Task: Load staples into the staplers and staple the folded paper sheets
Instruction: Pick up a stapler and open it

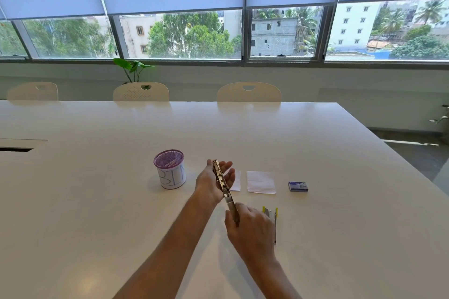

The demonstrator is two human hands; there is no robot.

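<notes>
You have two staplers in view: a metal one [224, 189] swung open into a long strip, held above the table [97, 189], and a yellow one [272, 216] lying just beside your right hand [250, 228]. Two folded sheets lie ahead, one [261, 182] in full view, the other [236, 181] partly behind your left hand [213, 183]. One blue staple box [298, 186] sits right of them, one mesh bin [169, 168] to the left. Your left hand cradles the strip's far end, fingers loosely spread; your right pinches its near end.
</notes>
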